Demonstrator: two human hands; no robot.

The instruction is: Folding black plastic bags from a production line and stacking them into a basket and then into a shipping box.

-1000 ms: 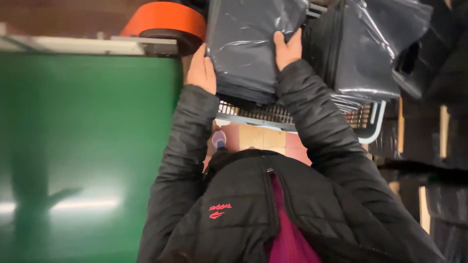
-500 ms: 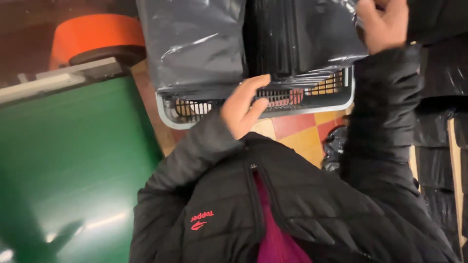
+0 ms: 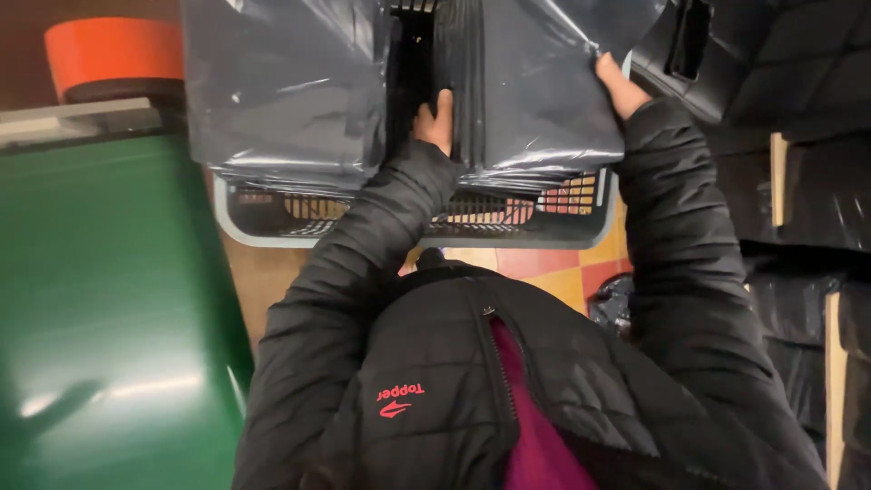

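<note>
Head cam, looking straight down: the left hand (image 3: 434, 118) has its fingers pushed into the dark gap between two glossy grey plastic bags, resting on the right-hand grey plastic bag (image 3: 535, 91); grip unclear. The right hand (image 3: 621, 86) pinches that bag's far edge. Below the fingers sits a grey slotted plastic basket (image 3: 408, 218), and a green glossy panel (image 3: 100, 308) lies off to the left.

Both arms reach forward and up in black quilted sleeves. The left hand (image 3: 435, 120) is raised with fingers extended upward, its back toward the camera. The right hand (image 3: 620, 84) is higher and further out, its fingers curled closed in a grip.
</note>
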